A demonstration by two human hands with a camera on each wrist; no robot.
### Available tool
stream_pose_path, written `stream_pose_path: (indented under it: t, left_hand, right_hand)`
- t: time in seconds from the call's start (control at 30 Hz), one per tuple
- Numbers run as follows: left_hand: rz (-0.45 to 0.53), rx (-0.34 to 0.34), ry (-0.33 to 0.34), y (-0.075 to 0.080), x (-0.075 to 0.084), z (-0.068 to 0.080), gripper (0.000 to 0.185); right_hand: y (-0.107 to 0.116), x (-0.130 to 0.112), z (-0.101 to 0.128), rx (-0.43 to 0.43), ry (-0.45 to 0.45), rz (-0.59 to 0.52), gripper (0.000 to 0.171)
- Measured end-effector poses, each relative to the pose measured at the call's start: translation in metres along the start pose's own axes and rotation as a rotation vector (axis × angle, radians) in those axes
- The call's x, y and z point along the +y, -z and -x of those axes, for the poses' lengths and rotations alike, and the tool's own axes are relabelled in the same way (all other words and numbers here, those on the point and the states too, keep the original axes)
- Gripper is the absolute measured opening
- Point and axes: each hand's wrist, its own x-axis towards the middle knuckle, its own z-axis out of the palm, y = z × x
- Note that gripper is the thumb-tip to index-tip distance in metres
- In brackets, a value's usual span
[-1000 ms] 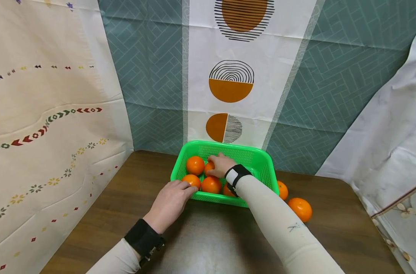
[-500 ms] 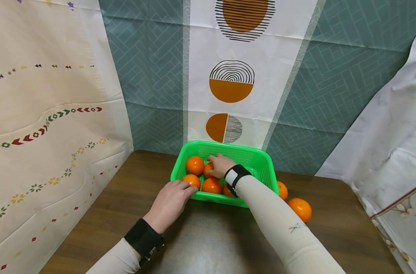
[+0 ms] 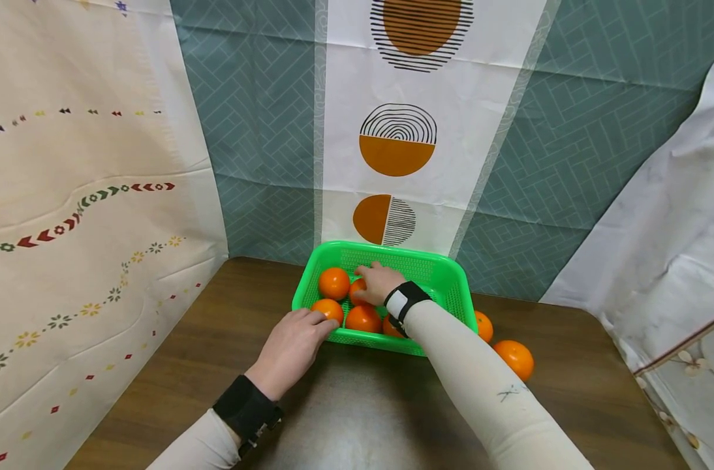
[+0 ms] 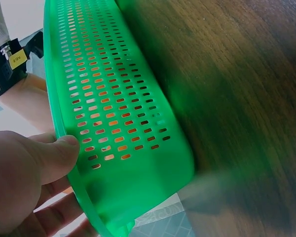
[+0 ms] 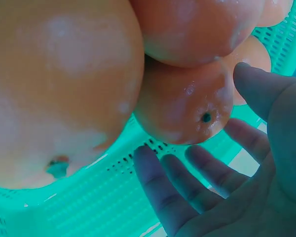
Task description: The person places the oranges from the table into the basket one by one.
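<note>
A green perforated plastic basket (image 3: 464, 287) stands on the table with several oranges inside. My left hand (image 3: 289, 346) grips its near left rim; in the left wrist view the thumb (image 4: 66, 150) lies on the outer wall and the other fingers go over the inner side. Inside the basket, my right hand (image 3: 382, 285) reaches over one orange (image 3: 358, 292). In the right wrist view its fingers (image 5: 163, 195) are spread and fairly straight beside an orange (image 5: 187, 106) with a dark stem spot. Whether they touch it is hard to tell.
Two more oranges, one partly behind the basket (image 3: 484, 325) and one by the right forearm (image 3: 513, 359), lie on the brown table (image 3: 580, 378). Patterned cloths (image 3: 263, 130) hang behind the table and along both sides.
</note>
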Motion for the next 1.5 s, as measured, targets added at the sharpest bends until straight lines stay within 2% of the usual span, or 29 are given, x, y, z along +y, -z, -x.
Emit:
stream_pose_path:
  t: [0.5, 0.87, 1.23, 1.5]
  left_hand:
    - [-0.009, -0.023, 0.007, -0.001, 0.0, -0.001, 0.03]
    - [0.012, -0.024, 0.012, 0.0, 0.001, -0.001, 0.033]
    - [0.011, -0.014, 0.006, -0.001, 0.0, 0.0, 0.031]
    - [0.012, -0.02, 0.01, -0.001, 0.0, 0.0, 0.035]
  right_hand:
    - [0.017, 0.001, 0.021, 0.076, 0.037, 0.067, 0.052]
    - [0.015, 0.01, 0.029, 0.12, 0.06, 0.077, 0.055]
    - [0.032, 0.01, 0.062, 0.16, 0.117, 0.066, 0.058]
    - [0.033, 0.012, 0.08, 0.221, 0.152, 0.059, 0.059]
